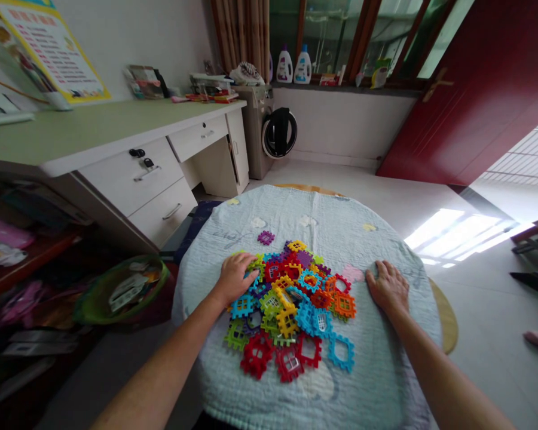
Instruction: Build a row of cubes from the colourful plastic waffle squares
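Observation:
A heap of interlocking plastic building tiles (287, 298) in red, blue, yellow, green, orange and purple covers the middle of the round table. Many have toothed edges and window-like openings. My left hand (237, 278) rests at the heap's left edge, fingers apart, touching the tiles there without gripping any. To the right of the heap my right hand (389, 286) lies flat on the pale blue tablecloth (376, 370), fingers stretched out. A single purple tile (266, 237) lies apart beyond the heap. One blue square frame tile (341, 352) lies at the near right side.
A desk with drawers (134, 173) runs along the left wall. Below it stands a green bin (130, 289) with things inside. Farther back are a washing machine (256, 131) with its round door ajar, detergent bottles (302, 65) on the sill, and a red door (466, 95).

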The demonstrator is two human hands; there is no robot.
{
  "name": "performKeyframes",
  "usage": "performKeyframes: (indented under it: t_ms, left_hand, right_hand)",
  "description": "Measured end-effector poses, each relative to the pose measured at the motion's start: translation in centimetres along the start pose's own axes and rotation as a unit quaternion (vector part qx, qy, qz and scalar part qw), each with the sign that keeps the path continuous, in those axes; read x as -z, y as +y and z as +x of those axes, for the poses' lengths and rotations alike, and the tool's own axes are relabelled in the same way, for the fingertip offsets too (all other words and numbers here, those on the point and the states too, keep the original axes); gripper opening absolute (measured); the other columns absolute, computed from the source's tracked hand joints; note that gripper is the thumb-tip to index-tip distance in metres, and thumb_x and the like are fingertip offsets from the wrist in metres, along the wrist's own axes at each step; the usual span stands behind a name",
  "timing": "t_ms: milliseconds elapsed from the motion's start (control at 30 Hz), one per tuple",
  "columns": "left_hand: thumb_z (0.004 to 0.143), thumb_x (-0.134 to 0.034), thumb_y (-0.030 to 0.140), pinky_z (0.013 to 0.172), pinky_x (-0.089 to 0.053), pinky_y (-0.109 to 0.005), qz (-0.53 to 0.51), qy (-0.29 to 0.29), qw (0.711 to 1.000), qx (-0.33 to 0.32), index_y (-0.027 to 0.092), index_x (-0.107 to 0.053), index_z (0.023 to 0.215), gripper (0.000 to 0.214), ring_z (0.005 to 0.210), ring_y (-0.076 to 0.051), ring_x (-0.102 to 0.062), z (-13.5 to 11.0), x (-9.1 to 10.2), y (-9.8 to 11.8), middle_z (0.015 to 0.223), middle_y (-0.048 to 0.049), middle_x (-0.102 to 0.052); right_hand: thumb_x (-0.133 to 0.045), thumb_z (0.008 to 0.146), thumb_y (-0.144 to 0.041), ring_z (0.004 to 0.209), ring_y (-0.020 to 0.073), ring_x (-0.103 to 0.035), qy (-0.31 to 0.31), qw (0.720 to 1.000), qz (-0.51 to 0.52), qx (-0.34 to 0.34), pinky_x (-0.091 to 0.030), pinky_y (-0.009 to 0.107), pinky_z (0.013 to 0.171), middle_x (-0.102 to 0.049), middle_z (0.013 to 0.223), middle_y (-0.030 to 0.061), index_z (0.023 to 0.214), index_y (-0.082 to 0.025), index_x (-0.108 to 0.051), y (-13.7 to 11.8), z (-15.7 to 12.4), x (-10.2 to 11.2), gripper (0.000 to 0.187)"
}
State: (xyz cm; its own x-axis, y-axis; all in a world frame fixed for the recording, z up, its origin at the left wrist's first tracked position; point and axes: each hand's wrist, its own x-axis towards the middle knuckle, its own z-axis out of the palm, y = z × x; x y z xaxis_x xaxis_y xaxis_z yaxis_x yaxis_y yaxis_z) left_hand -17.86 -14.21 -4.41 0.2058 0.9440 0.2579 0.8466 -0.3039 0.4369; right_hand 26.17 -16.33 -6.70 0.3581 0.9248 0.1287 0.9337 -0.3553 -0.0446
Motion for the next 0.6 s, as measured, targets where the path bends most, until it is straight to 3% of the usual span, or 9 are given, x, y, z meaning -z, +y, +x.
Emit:
performKeyframes:
  t_ms: [67,200,400,500,600]
  left_hand:
    - [0.085,-0.055,0.029,0.104,-0.041,-0.047,0.011,-0.037,0.999,-0.005,0.023,-0.066,0.110,0.028,0.115,-0.028,-0.057,0.5,0.3,0.6,0.118,-0.0081,-0.067]
    - [0.082,-0.049,0.018,0.097,-0.046,-0.041,-0.010,-0.041,0.999,0.024,0.020,-0.068,0.101,0.026,0.103,-0.026,-0.062,2.0,1.3,1.8,0.104,-0.0082,-0.072]
    - [0.088,-0.049,0.034,0.085,-0.051,-0.032,-0.197,-0.039,0.979,0.034,0.022,-0.065,0.110,0.029,0.089,-0.020,-0.067,2.8,2.6,5.7,0.092,-0.0023,-0.072]
    - [0.088,-0.053,0.040,0.094,-0.049,-0.034,-0.225,-0.047,0.973,-0.007,0.021,-0.062,0.116,0.035,0.101,-0.021,-0.064,2.7,2.3,7.4,0.105,-0.0048,-0.069]
    - [0.083,-0.061,0.040,0.110,-0.038,-0.042,-0.130,0.018,0.991,-0.027,0.022,-0.060,0.122,0.042,0.124,-0.026,-0.052,2.4,1.8,6.7,0.129,-0.0095,-0.059]
  right_hand:
    - [-0.030,0.094,-0.048,0.137,0.0302,-0.039,0.000,1.000,0.002,-0.002,-0.028,0.045,0.113,-0.046,0.149,0.0119,0.140,-0.015,-0.049,0.0,0.0,0.1,0.059]
    - [-0.032,0.094,-0.047,0.138,0.0292,-0.038,0.000,1.000,0.009,-0.003,-0.027,0.045,0.113,-0.046,0.149,0.0125,0.140,-0.015,-0.049,-0.1,0.0,0.1,0.058]
    - [-0.033,0.094,-0.047,0.138,0.0292,-0.037,0.000,1.000,0.015,-0.003,-0.026,0.045,0.113,-0.046,0.148,0.0129,0.139,-0.016,-0.050,0.0,0.0,0.1,0.057]
    - [-0.033,0.094,-0.047,0.137,0.0291,-0.037,-0.003,1.000,0.015,-0.005,-0.026,0.045,0.113,-0.046,0.149,0.0123,0.140,-0.016,-0.049,0.1,0.1,0.0,0.057]
    - [-0.034,0.094,-0.046,0.137,0.0287,-0.037,-0.011,1.000,0.010,-0.008,-0.026,0.044,0.113,-0.045,0.150,0.0122,0.141,-0.016,-0.048,0.1,0.2,-0.1,0.057]
